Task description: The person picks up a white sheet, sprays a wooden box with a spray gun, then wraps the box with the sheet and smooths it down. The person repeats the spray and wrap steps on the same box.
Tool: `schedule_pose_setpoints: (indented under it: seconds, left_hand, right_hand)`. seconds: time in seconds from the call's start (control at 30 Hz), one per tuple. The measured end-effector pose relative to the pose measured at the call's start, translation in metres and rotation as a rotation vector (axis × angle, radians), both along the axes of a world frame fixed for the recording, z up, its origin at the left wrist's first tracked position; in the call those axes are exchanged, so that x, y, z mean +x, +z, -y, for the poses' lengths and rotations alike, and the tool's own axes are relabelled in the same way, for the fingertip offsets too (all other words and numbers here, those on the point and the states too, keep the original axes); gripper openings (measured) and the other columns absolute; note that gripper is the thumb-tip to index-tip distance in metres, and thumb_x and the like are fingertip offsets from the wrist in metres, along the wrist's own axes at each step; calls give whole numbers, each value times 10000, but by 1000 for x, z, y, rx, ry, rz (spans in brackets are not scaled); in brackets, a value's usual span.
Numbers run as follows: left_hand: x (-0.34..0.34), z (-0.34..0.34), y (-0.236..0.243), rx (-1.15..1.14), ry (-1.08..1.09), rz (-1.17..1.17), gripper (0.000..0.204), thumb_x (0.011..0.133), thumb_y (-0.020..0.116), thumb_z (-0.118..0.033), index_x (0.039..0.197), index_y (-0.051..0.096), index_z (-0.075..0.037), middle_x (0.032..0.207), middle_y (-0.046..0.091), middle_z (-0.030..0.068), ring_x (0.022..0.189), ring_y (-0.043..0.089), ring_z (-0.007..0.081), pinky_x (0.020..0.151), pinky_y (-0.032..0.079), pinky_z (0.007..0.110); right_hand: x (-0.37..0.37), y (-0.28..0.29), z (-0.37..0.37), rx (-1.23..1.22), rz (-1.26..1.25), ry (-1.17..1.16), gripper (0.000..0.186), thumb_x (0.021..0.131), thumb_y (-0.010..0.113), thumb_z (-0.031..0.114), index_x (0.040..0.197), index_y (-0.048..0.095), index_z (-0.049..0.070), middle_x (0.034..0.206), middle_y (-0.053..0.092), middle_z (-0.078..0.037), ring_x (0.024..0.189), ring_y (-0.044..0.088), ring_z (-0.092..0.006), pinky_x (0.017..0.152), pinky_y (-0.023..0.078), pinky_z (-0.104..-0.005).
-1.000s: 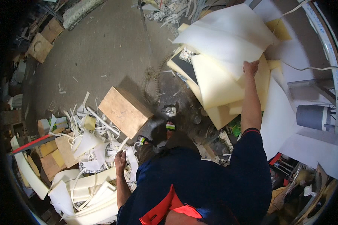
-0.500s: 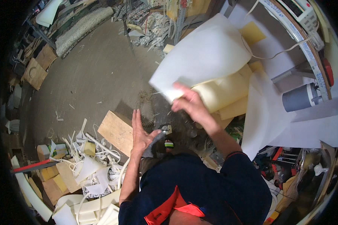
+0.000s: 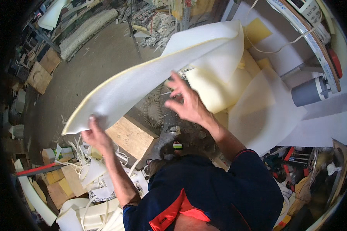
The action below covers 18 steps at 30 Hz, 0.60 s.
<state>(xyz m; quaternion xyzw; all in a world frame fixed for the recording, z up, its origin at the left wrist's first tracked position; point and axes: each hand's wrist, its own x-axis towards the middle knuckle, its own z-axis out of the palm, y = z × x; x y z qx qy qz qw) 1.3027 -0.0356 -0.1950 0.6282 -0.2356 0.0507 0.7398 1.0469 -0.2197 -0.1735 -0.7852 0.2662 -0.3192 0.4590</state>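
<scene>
Grey floor [image 3: 85,73], clutter all round. Far left: wooden boards [image 3: 39,78] standing at the side; speckled roll [image 3: 90,32] farther back. Lower left: heap of foam offcuts [image 3: 94,171] with white strips. Left hand [image 3: 97,135] pinches the near-left corner of the white foam sheet [image 3: 135,86], thumb on top. Sheet slants up across the middle, over the floor, right end curling above the pale yellow foam stack [image 3: 219,88]. Wooden box [image 3: 131,134] sits below it, coiled hose [image 3: 153,111] just beside. Right hand [image 3: 187,102] is loose, fingers spread, gripping nothing, near the sheet's lower edge; can't tell if touching. Right: grey cylinder [image 3: 306,92].

Edges: sheet's long upper rim bows, yellowish. Room to move: floor left of the sheet; tight strip between box and stack.
</scene>
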Motion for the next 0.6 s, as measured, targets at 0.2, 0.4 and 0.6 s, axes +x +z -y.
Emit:
schedule_pose_setpoints:
  seconds: [0.2,0.4,0.6]
  left_hand:
    - [65,-81,48,-96,237,-95,232,924,691,-187,1047,621,-3,956,666,93,829,629,173,714,558,328]
    - [90,-162,70,-237,543,-232,406,884,741,-204,1157,592,57,1148,644,160,1001,626,258,859,560,415]
    - [91,-227,82,-236,622,-139,397,879,744,-196,1106,567,76,1206,619,202,1019,636,291,870,573,431]
  right_hand:
    - [-17,-109,97,92,-398,-473,1037,763,810,249,1536,155,26,1402,468,-286,1145,606,-320,972,500,-403]
    - [-76,-181,185,112,-518,-821,1180,666,860,306,1499,122,-86,1486,336,-320,1364,384,-411,1142,320,-382]
    - [-95,-158,260,-82,-500,-973,1167,700,837,316,1531,77,13,1482,281,-344,1315,420,-450,1072,411,-450]
